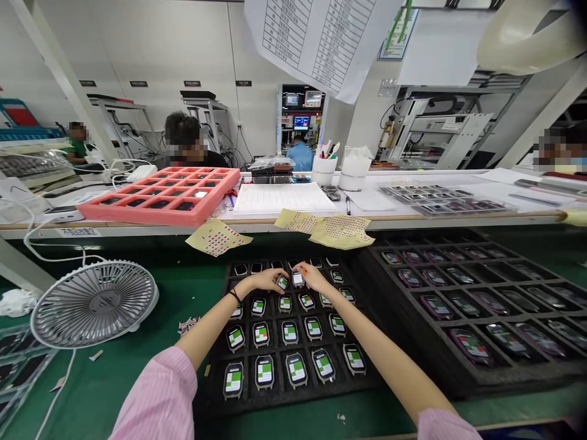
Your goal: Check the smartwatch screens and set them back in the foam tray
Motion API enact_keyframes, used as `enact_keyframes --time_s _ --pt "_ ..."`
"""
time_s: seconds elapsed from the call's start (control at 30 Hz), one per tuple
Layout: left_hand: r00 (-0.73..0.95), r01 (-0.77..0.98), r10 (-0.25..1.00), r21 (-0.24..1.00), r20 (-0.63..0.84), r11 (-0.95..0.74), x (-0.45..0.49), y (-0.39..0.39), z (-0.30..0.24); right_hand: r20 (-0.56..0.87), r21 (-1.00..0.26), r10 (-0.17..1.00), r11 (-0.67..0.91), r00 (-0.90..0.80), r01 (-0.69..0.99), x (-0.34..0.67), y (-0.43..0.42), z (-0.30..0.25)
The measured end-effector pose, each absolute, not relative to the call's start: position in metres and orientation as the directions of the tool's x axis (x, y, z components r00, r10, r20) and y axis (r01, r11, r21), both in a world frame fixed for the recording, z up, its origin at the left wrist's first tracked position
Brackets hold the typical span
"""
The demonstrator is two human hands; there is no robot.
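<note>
Both arms reach over a black foam tray (215,385) of smartwatches, most with lit green-and-white screens. Near its far rows, my left hand (263,280) has its fingers closed on the edge of a smartwatch (283,283), which sits tilted. Beside it, my right hand (313,279) has thumb and fingers at another smartwatch (298,278) with a pale lit screen. Something small and orange shows at the right fingertips; I cannot make out what it is. Nearer rows hold lit watches such as this smartwatch (296,369) in separate compartments. Watches in the farthest row look dark.
A second foam tray (440,342) of watches lies at right, a grey fan (94,302) at left. Above, a shelf holds a pink foam tray (202,211), paper sheets (284,197), pen cups (324,170) and clear trays (449,200). Yellow sticker sheets (342,231) hang over its edge. Other people sit beyond.
</note>
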State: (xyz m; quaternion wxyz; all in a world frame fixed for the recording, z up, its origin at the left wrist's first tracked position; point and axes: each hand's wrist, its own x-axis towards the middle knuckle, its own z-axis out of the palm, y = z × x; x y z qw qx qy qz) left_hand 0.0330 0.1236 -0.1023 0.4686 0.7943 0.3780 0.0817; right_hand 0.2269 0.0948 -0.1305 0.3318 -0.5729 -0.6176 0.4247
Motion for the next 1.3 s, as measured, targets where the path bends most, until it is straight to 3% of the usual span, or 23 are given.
enact_keyframes --time_s 0.17,0.37,0.5,0.87,1.3 --pt "0.613 0.376 0.784 0.909 -0.099 -0.179 0.024 0.109 -0.088 -0.054 -0.988 0.988 -0.032 -0.146 0.153 0.231 0.08 -0.099" --pt "0.426 0.136 0.904 0.986 0.031 -0.098 0.008 0.072 -0.067 0.034 -0.997 0.962 0.015 -0.271 -0.072 0.222 0.052 -0.058" --pt "0.339 0.051 0.941 0.998 0.015 -0.034 0.007 0.056 -0.061 0.082 -0.983 0.935 0.019 -0.345 -0.182 0.215 0.039 -0.047" --pt "0.354 -0.051 0.935 0.999 0.008 0.011 0.009 0.03 -0.043 0.057 -0.987 0.974 0.022 -0.221 -0.157 0.209 0.026 -0.042" --pt "0.334 -0.105 0.937 0.984 -0.101 0.143 0.01 0.03 -0.046 0.114 -0.973 0.924 0.03 -0.364 -0.23 0.21 0.021 -0.038"
